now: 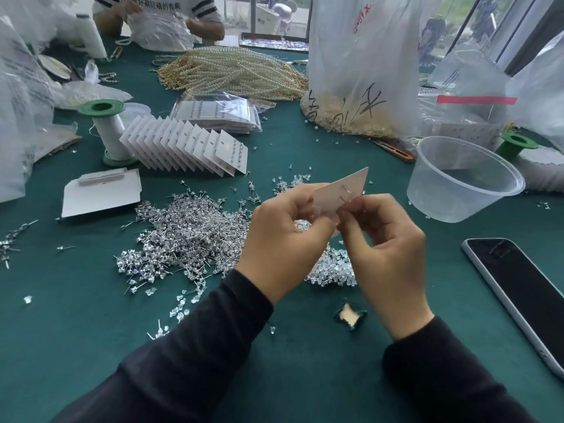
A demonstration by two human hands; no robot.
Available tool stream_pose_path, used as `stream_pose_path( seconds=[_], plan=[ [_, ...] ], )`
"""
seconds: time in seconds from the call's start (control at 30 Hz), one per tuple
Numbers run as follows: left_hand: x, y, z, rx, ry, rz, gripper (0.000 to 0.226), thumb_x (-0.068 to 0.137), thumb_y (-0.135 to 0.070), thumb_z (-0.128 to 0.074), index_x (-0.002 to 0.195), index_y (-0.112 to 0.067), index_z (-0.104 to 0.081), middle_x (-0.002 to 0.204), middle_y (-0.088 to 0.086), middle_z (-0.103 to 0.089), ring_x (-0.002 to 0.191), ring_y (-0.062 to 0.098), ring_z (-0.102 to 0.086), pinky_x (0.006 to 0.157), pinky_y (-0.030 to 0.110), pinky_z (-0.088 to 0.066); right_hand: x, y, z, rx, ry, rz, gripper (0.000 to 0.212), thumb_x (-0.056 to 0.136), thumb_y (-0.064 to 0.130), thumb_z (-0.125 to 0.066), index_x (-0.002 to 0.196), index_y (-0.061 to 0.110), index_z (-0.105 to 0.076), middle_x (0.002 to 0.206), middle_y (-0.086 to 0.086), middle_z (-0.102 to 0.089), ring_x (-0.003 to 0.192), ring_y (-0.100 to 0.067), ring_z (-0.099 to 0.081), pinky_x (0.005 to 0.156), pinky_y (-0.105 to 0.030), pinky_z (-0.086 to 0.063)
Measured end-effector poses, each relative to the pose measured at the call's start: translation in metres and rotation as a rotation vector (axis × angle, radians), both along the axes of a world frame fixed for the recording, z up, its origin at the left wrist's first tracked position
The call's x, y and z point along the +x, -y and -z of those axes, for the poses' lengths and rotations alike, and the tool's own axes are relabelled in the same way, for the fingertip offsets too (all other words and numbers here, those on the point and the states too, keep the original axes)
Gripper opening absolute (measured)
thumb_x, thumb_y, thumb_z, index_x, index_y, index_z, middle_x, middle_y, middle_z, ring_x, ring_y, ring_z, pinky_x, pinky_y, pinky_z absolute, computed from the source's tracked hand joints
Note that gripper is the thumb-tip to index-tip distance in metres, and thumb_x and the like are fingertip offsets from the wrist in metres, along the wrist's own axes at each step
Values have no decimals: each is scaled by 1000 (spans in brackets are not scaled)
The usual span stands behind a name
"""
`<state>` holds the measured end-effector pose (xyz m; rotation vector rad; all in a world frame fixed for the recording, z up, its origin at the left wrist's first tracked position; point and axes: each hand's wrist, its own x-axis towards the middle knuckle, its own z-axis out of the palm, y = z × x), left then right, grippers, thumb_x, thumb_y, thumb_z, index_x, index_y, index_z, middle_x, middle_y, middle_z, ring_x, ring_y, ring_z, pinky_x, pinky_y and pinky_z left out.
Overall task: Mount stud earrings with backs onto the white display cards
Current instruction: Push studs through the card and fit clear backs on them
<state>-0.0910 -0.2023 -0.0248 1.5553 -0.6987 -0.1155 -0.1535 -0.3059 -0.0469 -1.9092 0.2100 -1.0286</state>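
My left hand [283, 236] grips the card [345, 190] low down; my right hand [384, 239] pinches its near edge. Earrings [189, 236] lie heaped at nine o'clock.

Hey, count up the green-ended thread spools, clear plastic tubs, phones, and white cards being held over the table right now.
Green-ended thread spools: 2
Clear plastic tub: 1
Phone: 1
Held display card: 1
Total: 5
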Motion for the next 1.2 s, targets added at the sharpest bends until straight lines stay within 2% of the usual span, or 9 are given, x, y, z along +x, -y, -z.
stream_pose_path(
  seconds=[0.07,0.13,0.27,0.47,0.6,0.77,0.87,1.0,1.2],
  plan=[
    [0,0,3,-14,-92,37,21,69,-19,-62,82,-34,-67,81,-10,-73,82,12,-68,72,34,-55,2,0,1,-73,20,47,11,79,-1,-59,83,9,-61,82,-4,-57,74,-10,-58,70,-19,-48],
    [-2,0,4,-18,-166,71,16,68,-24,-66,82,-21,-72,84,6,-74,81,21,-68,77,43,-54,3,-2,1,-99,25,77,11,79,-2,-56,84,7,-60,81,0,-54,73,-7,-54,69,-13,-45],
    [-1,2,7,-3,-132,-7,37,69,-30,-62,69,7,-66,63,26,-59,61,16,-46,56,40,-41,4,-2,1,-99,-1,29,11,80,-2,-56,86,5,-61,83,3,-55,75,-9,-55,70,-16,-47],
    [4,0,7,96,-49,-60,37,71,-36,-59,66,0,-68,61,14,-65,53,15,-49,53,32,-44,3,1,-2,-78,-46,-56,9,82,1,-57,83,10,-61,80,0,-57,73,-6,-56,67,-15,-45],
    [12,-4,8,141,4,-154,32,82,-25,-62,61,-1,-66,57,13,-66,51,22,-57,49,29,-47,1,11,-5,3,-71,-22,12,84,3,-62,83,16,-63,80,-4,-63,71,-14,-60,65,-21,-50],
    [28,-10,6,97,-107,-263,34,84,-17,-61,66,13,-61,67,29,-64,54,29,-55,54,44,-49,0,33,3,-295,-552,114,10,79,7,-69,82,15,-74,82,0,-63,65,-3,-52,65,-11,-36],
    [29,-10,8,113,-133,-274,36,83,-15,-61,58,10,-56,51,14,-58,45,20,-47,50,29,-39,4,30,8,-344,-666,104,8,80,10,-68,82,13,-76,82,0,-62,67,-7,-50,65,-12,-31],
    [28,-8,9,96,-153,-265,34,83,-14,-60,62,14,-56,57,17,-60,43,15,-47,51,27,-39,6,34,8,-355,-705,156,10,79,7,-65,78,12,-74,79,-3,-64,71,-14,-52,63,-15,-29],
    [26,-9,11,133,-143,-229,33,82,-15,-62,64,13,-59,58,19,-63,40,11,-49,49,24,-41,3,32,6,-247,-596,154,12,80,11,-63,70,18,-66,63,11,-62,60,-1,-56,56,-5,-38]
  ],
)
